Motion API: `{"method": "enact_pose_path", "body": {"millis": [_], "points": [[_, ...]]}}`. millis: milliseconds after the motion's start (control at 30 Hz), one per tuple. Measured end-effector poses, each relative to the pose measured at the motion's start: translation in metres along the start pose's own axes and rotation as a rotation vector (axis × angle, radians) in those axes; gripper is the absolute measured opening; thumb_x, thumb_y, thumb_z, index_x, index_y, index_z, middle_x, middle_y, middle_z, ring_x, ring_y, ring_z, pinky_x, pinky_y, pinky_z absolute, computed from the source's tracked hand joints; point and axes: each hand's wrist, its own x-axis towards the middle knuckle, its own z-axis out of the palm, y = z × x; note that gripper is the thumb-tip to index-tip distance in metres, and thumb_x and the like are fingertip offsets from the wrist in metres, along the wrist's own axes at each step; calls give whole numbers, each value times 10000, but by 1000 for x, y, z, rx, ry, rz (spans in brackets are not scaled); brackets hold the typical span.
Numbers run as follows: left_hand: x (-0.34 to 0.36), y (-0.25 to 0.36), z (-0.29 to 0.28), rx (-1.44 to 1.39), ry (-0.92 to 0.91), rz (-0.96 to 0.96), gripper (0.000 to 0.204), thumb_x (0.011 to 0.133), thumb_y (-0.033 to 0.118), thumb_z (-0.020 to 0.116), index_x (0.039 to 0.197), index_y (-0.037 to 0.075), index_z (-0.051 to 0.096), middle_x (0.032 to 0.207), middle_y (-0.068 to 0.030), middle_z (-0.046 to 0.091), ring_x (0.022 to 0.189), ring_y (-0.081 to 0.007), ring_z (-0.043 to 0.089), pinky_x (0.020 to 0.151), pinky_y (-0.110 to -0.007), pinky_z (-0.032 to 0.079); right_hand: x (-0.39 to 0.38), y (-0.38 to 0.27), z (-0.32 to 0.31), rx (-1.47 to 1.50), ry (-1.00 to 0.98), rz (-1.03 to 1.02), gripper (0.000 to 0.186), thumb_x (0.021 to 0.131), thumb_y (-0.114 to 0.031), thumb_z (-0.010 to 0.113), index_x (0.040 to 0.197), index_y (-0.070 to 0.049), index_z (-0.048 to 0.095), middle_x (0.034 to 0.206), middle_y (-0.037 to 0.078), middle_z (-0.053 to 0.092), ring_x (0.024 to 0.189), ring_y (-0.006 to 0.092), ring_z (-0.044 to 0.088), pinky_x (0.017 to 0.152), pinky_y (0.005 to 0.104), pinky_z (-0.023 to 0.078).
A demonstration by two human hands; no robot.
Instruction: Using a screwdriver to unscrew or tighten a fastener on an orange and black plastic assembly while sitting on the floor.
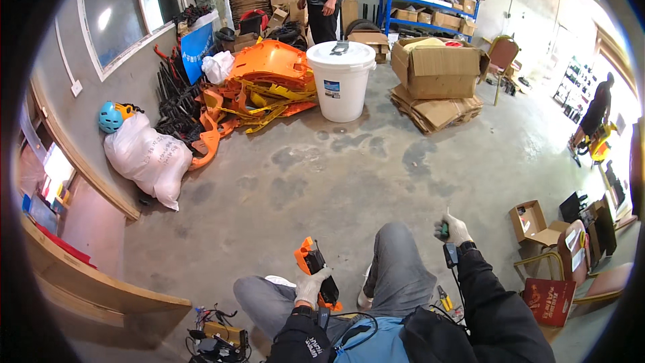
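My left hand (pixel 311 286), in a pale work glove, grips a black-and-orange plastic part (pixel 313 260) above my left leg. The part stands tilted, with orange pieces showing at its top and bottom; what kind of part it is does not show. Out to the right of my raised knee, my gloved right hand (pixel 459 230) is closed around a screwdriver (pixel 443 229) with a dark green handle. Its thin shaft points up and away, apart from the plastic part. On the floor near my right forearm lie yellow-handled pliers (pixel 445 298).
Wires and small devices (pixel 218 339) lie at lower left. A cardboard box (pixel 533 222) and chair (pixel 571 262) stand right. Ahead are a white bucket (pixel 339 91), orange panels (pixel 269 60), a white sack (pixel 149 160) and stacked cartons (pixel 440 74). Two people stand farther off.
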Motion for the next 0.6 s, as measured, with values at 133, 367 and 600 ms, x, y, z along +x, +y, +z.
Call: {"method": "enact_pose_path", "body": {"millis": [133, 367, 600], "points": [[11, -8, 2, -68, -107, 100, 417, 811, 185, 866, 1162, 11, 724, 1022, -70, 744, 914, -226, 741, 837, -394, 615, -4, 8, -105, -372, 127, -84, 204, 1004, -201, 640, 949, -5, 655, 795, 157, 704, 621, 290, 681, 539, 440, 549], [7, -5, -1, -117, -111, -43, 337, 851, 157, 851, 1135, 36, 716, 959, -77, 721, 781, -233, 726, 702, -412, 633, -3, 36, -200, -1487, 148, -211, 236, 963, -250, 658, 918, -34, 742, 820, 146, 760, 695, 303, 746, 639, 443, 586], [14, -15, 0, 141, 21, 26, 435, 819, 121, 860, 1198, 58, 656, 1059, -52, 706, 890, -191, 692, 806, -369, 587, 18, 57, -171, -1596, 187, -238, 270, 780, -197, 776, 1025, -83, 768, 898, 170, 787, 808, 369, 772, 749, 456, 598]]}}
